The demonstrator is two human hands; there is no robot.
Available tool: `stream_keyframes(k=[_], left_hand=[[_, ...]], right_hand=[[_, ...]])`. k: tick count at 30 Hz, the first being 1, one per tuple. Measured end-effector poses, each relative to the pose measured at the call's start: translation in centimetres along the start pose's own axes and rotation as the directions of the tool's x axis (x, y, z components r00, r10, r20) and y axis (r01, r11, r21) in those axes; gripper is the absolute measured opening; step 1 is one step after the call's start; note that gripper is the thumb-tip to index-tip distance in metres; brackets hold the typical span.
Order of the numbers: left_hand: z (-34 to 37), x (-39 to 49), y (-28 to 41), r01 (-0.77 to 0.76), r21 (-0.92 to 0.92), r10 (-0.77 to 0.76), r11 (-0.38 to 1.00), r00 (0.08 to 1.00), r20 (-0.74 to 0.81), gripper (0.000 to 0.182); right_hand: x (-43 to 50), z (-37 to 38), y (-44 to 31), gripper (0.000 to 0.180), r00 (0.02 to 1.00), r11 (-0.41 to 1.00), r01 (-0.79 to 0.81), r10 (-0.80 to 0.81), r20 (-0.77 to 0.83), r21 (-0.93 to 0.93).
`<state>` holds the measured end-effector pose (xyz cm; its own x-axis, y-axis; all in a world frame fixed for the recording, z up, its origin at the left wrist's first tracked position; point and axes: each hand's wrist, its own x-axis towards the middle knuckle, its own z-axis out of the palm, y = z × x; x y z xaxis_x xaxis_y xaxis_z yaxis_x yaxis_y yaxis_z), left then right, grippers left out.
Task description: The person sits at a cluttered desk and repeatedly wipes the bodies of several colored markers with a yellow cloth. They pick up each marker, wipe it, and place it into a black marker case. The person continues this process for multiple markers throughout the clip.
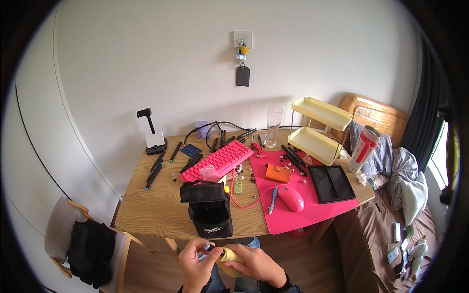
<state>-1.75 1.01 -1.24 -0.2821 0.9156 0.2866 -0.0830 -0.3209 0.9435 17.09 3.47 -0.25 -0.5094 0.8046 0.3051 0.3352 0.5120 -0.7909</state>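
Note:
Below the table's front edge, my left hand (pixel 199 260) pinches a small dark, pale-ended object (pixel 209 248), perhaps a marker, between thumb and fingers. My right hand (pixel 254 264) is closed around a roll of yellow cloth or tape (pixel 231 256), and the two held things meet. Just beyond my hands, a black fabric case (pixel 212 219) stands at the table's front edge with its lid raised. Behind it lies a pink keyboard (pixel 221 159), tilted over markers. A pink mouse (pixel 290 199) rests on a pink desk mat (pixel 274 219), beside a blue pen (pixel 273 200) and an orange wallet (pixel 277 173).
A black divided tray (pixel 332 184) lies at the right, near a yellow two-tier rack (pixel 317 146) and a tumbler (pixel 363 149). A beer glass (pixel 273 126) and a phone stand (pixel 155 141) stand farther back. Several black markers (pixel 154 175) lie left. A chair (pixel 122 249) stands left.

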Motion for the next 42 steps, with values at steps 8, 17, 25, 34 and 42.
stream_keyframes(k=[8, 17, 25, 34, 42], left_hand=[[-0.5, 0.6, 0.9, -0.047, -0.066, 0.048, 0.997, 0.999, 0.013, 0.025], [0.0, 0.4, 1.5, -0.05, -0.101, 0.055, 0.994, 0.997, 0.051, 0.033], [0.4, -0.2, 1.0, -0.004, -0.061, 0.013, 0.998, 0.989, 0.147, 0.036], [0.6, -0.4, 0.7, -0.069, -0.071, 0.081, 0.995, 0.981, 0.177, 0.032], [0.0, 0.1, 1.0, -0.135, -0.081, 0.143, 0.987, 0.986, 0.091, 0.028]], right_hand=[[-0.2, -0.1, 0.2, 0.045, 1.0, 1.0, 0.027, -0.027, -0.015, 0.006], [-0.2, -0.6, 0.2, 0.045, 1.0, 1.0, 0.001, -0.001, -0.001, 0.005], [-0.3, -0.5, 0.4, 0.045, 1.0, 1.0, -0.014, 0.014, -0.001, -0.006], [-0.3, -0.3, 0.6, 0.046, 1.0, 0.996, -0.006, 0.004, 0.017, 0.086], [-0.5, -0.6, 0.5, 0.046, 1.0, 0.999, 0.01, -0.011, 0.002, 0.045]])
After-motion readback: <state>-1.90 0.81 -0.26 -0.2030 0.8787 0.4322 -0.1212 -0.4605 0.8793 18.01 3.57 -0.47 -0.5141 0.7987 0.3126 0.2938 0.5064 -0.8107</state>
